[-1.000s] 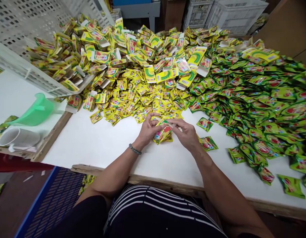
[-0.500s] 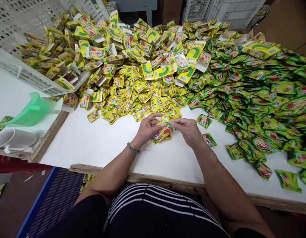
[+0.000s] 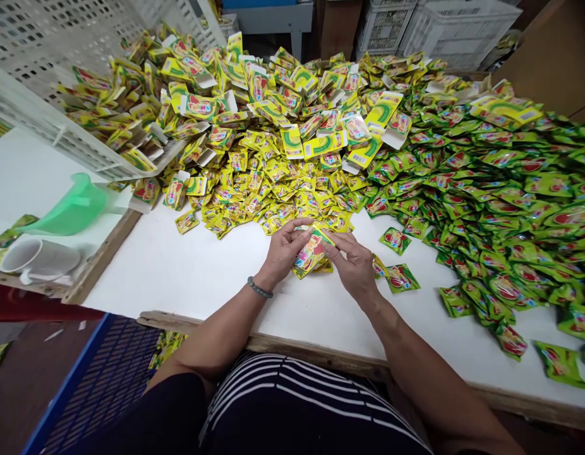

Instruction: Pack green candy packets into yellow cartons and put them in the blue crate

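Observation:
Both my hands hold a folded strip of yellow sachets [image 3: 310, 254] above the white table [image 3: 179, 278]. My left hand [image 3: 283, 249] pinches its left side, and my right hand [image 3: 352, 265] grips its upper right corner. More of the strip hangs down between them, partly hidden by my fingers. A large heap of yellow sachets [image 3: 273, 196] with printed cartons lies just beyond my hands. A spread of green sachets [image 3: 491, 215] covers the right side, and a loose green sachet [image 3: 401, 278] lies close to my right hand.
A tilted white perforated crate [image 3: 60, 126] leans over the table's left end, near a green plastic scoop [image 3: 74, 205] and a white mug [image 3: 39, 258]. Stacked white crates [image 3: 453, 31] stand behind the table. A blue-rimmed crate [image 3: 103, 385] sits below the wooden front edge [image 3: 273, 344].
The sachet strip has turned between my fingers and now stands more upright. My hands have shifted slightly, and the whole view has moved a little as my head moves.

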The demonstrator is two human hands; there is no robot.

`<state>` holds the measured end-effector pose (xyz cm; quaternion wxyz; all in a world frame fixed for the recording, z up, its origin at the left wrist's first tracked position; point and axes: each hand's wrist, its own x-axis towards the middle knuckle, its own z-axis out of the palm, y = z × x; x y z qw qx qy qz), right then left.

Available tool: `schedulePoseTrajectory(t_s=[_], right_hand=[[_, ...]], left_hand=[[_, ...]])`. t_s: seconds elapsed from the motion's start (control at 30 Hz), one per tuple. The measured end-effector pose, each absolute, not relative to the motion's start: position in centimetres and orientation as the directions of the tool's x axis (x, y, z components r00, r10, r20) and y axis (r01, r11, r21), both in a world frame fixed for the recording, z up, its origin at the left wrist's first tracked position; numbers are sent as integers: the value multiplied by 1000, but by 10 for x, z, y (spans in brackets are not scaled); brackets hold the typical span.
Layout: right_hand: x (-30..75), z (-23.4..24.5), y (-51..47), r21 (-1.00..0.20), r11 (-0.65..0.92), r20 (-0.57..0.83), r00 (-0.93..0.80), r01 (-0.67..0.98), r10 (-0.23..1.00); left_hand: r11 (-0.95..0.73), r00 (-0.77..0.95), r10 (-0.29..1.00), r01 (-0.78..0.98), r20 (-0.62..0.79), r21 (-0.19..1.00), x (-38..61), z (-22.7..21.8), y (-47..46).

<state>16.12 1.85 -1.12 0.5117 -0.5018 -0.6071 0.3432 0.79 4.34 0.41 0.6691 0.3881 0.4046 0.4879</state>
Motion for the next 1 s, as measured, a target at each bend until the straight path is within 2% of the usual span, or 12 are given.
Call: schedulePoseTrajectory(t_s=[0.17,0.27,0.37,0.43,0.5,0.57,0.63,0.67,0.73,0.8,0.87,1.0], right_hand=[[157,-10,19,-913,271,295,32,304,955],[152,-11,21,-881,331,336,-46,338,941],[160,-16,28,-847,375,349,-137,377,927],[181,-21,36,-831,298,311,-51,469,949],[212,-26,45,-788,65,234,199,612,952],[243,-33,52,-648,-214,150,398,731,905],[266,-40,57,-527,-358,72,460,771,885],[272,-43,58,-486,-388,31,459,783,888],[271,-49,60,-446,-387,-45,412,807,910],[260,-53,62,-439,-363,-87,364,822,927],[245,-58,63,-454,-333,-107,321,827,941],[230,-62,60,-520,-220,-81,208,826,975]], left_hand=[[163,228,967,-233,-109,959,8,6,44],[110,233,970,-142,-75,984,5,10,46],[106,273,955,66,-120,992,-11,22,52],[81,290,943,273,-162,959,-32,37,57],[36,243,951,527,-191,849,-60,54,60],[44,117,970,781,-215,623,-90,66,59],[101,-24,979,921,-204,376,-110,71,56],[121,-70,982,948,-177,293,-114,70,53],[121,-95,989,961,-115,248,-107,62,48],[62,-35,995,948,-90,313,-83,48,44],[-51,93,991,920,-92,389,-48,33,43],[-216,272,959,887,-85,409,11,9,49]])
